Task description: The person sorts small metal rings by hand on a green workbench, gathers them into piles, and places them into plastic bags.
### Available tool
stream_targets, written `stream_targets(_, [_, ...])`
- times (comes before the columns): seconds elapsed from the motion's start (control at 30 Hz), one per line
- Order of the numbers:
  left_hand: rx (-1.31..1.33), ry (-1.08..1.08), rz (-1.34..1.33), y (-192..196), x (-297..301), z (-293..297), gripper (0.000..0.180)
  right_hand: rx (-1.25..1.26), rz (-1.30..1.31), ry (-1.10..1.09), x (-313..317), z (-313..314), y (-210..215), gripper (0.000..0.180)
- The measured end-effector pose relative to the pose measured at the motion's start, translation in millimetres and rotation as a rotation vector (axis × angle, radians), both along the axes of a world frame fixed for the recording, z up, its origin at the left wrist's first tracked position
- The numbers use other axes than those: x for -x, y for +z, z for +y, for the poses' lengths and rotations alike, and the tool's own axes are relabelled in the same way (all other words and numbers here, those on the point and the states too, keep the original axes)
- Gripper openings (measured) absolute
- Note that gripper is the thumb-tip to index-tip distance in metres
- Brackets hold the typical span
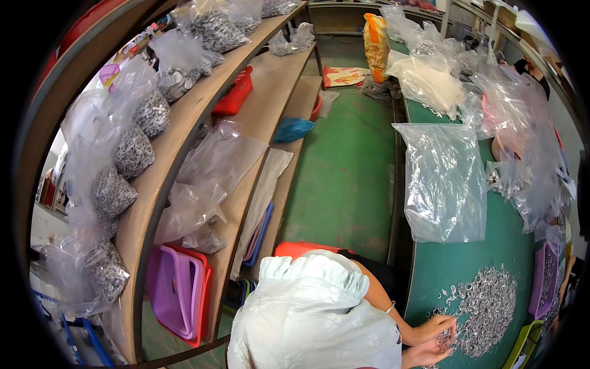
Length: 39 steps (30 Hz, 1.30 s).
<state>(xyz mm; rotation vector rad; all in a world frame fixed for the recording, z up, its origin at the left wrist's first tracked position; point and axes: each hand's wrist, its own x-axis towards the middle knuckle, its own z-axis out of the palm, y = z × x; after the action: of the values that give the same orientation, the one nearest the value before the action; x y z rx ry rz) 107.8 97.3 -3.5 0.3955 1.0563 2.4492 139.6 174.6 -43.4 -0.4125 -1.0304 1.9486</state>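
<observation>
My left hand [434,328], with a bracelet on its wrist, reaches in at the lower right over the green tabletop [442,264]. Its fingers are bent and pressed together. Just below it my right hand [428,353] is turned palm up with curled fingers. Small silver metal rings [445,337] show between the two hands; the exact grip of each fingertip is too small to tell. Beside my fingers spreads a big loose heap of the same metal rings [488,310]. A clear plastic bag [439,184] lies flat on the table beyond the heap.
Past the heap stand a purple basket [544,280] and a green basket [522,344]. Filled plastic bags [516,123] line the table's far side. At left, a wooden shelf [166,147] carries bags of metal parts [114,190]. Purple trays [175,289] stand below. A green floor aisle [341,178] runs between.
</observation>
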Motion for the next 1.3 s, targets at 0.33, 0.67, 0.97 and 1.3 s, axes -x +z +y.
stream_targets(0.33, [0.472, 0.366, 0.674, 6.6, 10.6, -8.2, 0.025, 0.470, -0.016, 0.462, 39.5, -19.5, 2.5, 0.014])
stream_targets(0.67, [0.654, 0.681, 0.555, -30.2, 19.5, 28.9, 0.034, 0.650, -0.035, 0.683, 63.5, -32.4, -2.3, 0.014])
stream_targets(0.97, [0.810, 0.524, 0.753, -0.9, 24.9, -30.5, 0.030, 0.749, -0.033, 0.747, 74.9, -39.8, -3.0, 0.015])
stream_targets(1.3, [0.399, 0.673, 0.857, 35.2, 55.1, -73.4, 0.021, 0.884, 0.021, 0.822, 78.2, -31.7, -7.7, 0.016])
